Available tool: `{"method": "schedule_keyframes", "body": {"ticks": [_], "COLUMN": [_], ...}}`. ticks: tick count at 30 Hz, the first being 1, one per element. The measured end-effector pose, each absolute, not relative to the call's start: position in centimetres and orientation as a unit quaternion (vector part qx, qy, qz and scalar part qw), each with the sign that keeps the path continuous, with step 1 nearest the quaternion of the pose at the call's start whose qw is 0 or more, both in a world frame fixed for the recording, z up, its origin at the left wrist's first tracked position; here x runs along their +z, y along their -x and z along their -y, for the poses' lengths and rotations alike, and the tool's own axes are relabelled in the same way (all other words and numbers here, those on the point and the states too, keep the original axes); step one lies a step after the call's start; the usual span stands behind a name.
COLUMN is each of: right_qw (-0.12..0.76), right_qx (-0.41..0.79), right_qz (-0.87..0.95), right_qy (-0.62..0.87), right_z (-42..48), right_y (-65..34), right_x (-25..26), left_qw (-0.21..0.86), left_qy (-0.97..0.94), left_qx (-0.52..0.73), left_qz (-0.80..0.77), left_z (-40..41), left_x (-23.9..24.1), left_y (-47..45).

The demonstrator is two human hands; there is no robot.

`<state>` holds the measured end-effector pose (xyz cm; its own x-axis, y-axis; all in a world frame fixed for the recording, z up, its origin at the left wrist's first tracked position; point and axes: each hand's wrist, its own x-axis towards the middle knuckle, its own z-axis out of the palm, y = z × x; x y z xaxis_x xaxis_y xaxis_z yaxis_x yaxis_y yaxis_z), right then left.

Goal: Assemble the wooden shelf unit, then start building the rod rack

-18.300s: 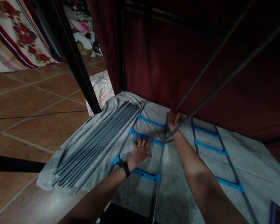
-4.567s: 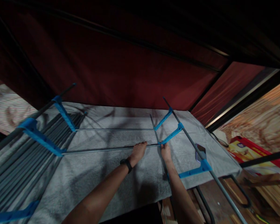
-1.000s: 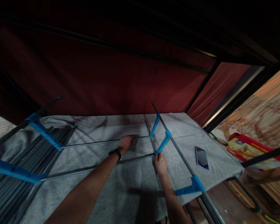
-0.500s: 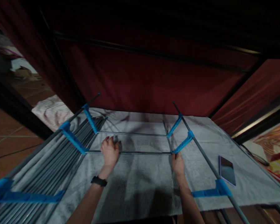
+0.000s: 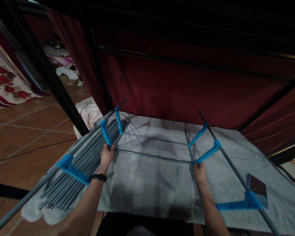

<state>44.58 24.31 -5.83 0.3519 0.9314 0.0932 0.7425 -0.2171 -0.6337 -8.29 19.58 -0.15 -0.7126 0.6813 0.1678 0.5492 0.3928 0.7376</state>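
Note:
A frame of grey metal tubes joined by blue plastic brackets stands on a grey cloth. My left hand [image 5: 106, 157] is closed around the lower end of a left blue bracket [image 5: 105, 132], where the front crossbar [image 5: 152, 156] meets it. At the crossbar's other end, my right hand [image 5: 200, 174] grips the lower corner of a right blue bracket [image 5: 208, 153]. Farther back, a second crossbar [image 5: 154, 138] links another pair of brackets. Nearer me are a left front bracket [image 5: 72, 170] and a right front bracket [image 5: 239, 205]. My fingers partly hide both gripped joints.
Several loose grey tubes [image 5: 81, 167] lie bundled at the left of the grey cloth [image 5: 147, 186]. A phone [image 5: 258, 190] rests at the right, partly behind the right long tube [image 5: 233, 167]. Dark red fabric [image 5: 162, 88] hangs behind, and a dark post [image 5: 56, 82] rises at left.
My left hand has moved left from above the front crossbar and closed on the left bracket's lower end. My right hand stays at the right joint. The view has swung left.

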Motion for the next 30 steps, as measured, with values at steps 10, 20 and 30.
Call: {"method": "schedule_keyframes", "body": {"ticks": [10,20,30], "right_qw": [0.283,0.312,0.389], "right_qx": [0.13,0.146,0.22], "right_qz": [0.532,0.508,0.502], "right_qy": [0.788,0.79,0.74], "right_z": [-19.8,-18.5,-18.0], "right_y": [-48.9,-47.2,-47.4], "right_x": [-5.2,-5.9,-6.0], "left_qw": [0.042,0.05,0.116], "left_qy": [-0.364,-0.32,-0.283], "left_qx": [0.372,0.369,0.28], "left_qz": [-0.853,-0.871,-0.91], "left_z": [-14.3,-13.8,-15.0], "left_x": [-0.9,-0.6,-2.1], "left_y": [4.7,5.1,6.5]}}
